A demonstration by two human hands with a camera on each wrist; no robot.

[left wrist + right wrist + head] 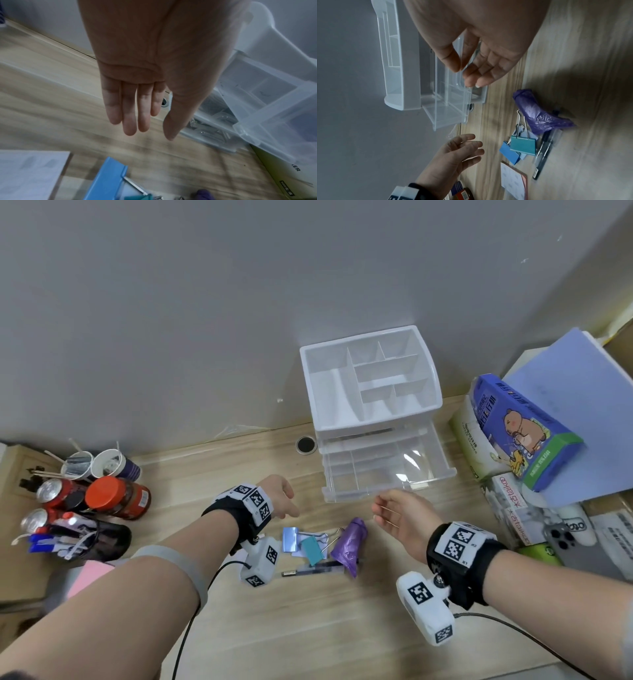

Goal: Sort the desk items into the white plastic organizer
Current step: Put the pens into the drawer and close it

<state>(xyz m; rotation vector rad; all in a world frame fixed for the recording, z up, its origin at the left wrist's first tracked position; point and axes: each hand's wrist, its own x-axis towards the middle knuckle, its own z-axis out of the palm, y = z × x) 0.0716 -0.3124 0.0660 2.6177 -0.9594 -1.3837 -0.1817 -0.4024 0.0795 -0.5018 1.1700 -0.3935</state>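
Both hands hang empty above the desk. The left hand (279,497) has straight, relaxed fingers lying side by side; the right hand (399,517) is loosely spread, palm turned inward, fingertips just short of the front lip of the clear drawer (383,470), which is pulled out.

With the drawer out, I judge the next step to be the first pick. Take one item at a time, pinching it from above, and lift clear of its neighbours, since they overlap.

The white plastic organizer (371,378) stands at the desk's 12 o'clock against the wall, its top tray split by dividers and bare. At 6 o'clock from it lie a blue binder clip (290,538), a teal binder clip (312,549), a purple bag roll (351,544) and a pen (313,570).
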